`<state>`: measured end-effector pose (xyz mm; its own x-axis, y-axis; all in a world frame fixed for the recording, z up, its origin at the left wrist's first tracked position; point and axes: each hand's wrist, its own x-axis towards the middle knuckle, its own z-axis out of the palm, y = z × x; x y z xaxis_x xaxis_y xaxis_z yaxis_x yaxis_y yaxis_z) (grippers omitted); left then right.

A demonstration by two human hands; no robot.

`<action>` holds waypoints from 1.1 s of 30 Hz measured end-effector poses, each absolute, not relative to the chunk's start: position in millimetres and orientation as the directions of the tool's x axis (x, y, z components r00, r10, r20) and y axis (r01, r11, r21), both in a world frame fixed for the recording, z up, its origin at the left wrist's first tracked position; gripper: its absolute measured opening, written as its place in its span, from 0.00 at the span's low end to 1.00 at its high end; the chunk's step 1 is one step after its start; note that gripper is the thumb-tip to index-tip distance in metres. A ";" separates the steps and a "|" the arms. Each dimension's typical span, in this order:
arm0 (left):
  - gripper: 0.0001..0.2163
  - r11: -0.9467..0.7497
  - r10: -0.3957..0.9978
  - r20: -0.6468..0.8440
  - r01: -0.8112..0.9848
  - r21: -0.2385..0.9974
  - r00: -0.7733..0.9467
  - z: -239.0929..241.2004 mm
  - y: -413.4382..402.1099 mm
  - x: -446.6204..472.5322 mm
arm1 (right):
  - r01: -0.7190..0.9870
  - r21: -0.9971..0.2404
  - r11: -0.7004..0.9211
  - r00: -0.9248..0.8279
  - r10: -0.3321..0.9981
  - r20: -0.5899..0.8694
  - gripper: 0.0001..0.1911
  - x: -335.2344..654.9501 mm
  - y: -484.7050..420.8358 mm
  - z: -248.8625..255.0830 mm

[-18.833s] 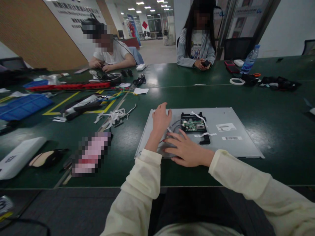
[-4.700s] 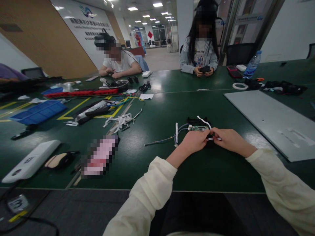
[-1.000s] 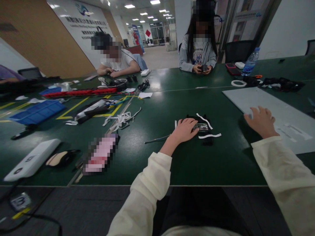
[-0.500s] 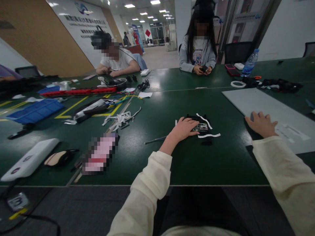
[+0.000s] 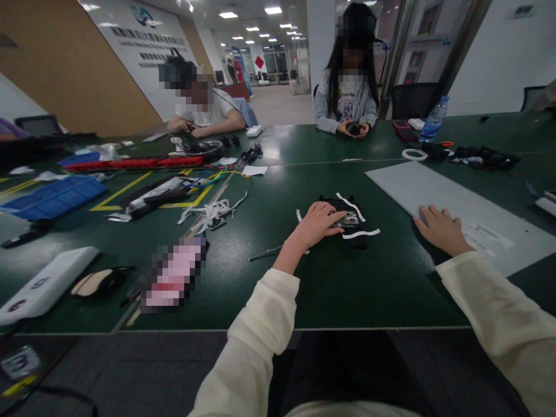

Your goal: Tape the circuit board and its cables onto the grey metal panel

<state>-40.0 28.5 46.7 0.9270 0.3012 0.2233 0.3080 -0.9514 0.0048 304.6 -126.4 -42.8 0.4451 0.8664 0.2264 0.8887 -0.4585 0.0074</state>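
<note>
My left hand (image 5: 319, 224) lies palm down over a small black device with a bare circuit board (image 5: 351, 220), fingers stretched across it and partly hiding it. Around the device are white strips (image 5: 361, 234), one below the board and another slanting along its upper right. A small black piece (image 5: 358, 246) rests just below. Part of a thin rod (image 5: 264, 253) shows left of my wrist. Farther right, my right hand (image 5: 441, 229) lies spread with its fingers on the left edge of a flat grey panel (image 5: 438, 194), holding nothing.
A tangle of white strips (image 5: 212, 214), a pink phone-shaped thing (image 5: 174, 275), a mouse (image 5: 98, 282) and a white box (image 5: 47, 284) lie to the left, with a blue basket (image 5: 54, 197) behind. Tape (image 5: 414, 154) and a bottle (image 5: 433, 120) stand beyond the panel. Two people sit opposite.
The grey panel has slid left, closer to the device, with my right hand on it. My left hand stays over the device. The view has shifted slightly.
</note>
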 end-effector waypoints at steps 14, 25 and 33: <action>0.20 -0.939 0.335 0.317 0.343 0.033 0.887 111.4 15.7 -57.3 | 0.998 -0.035 0.048 -0.039 0.975 0.219 0.29 216.7 -172.0 -20.8; 0.21 -0.953 0.299 0.273 0.301 0.038 0.914 120.9 13.7 -47.1 | 0.920 -0.204 0.335 -0.329 0.942 0.065 0.32 168.3 -188.1 11.5; 0.22 -0.944 0.325 0.244 0.300 0.134 0.914 82.2 9.3 -30.7 | 0.854 -0.253 0.456 -0.428 0.890 0.157 0.29 158.4 -184.1 17.8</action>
<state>-30.7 9.3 82.2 0.9138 0.3250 0.2436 0.3002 -0.9445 0.1337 158.4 -184.1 17.8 -0.4284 0.8898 0.1573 0.8536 0.4556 -0.2526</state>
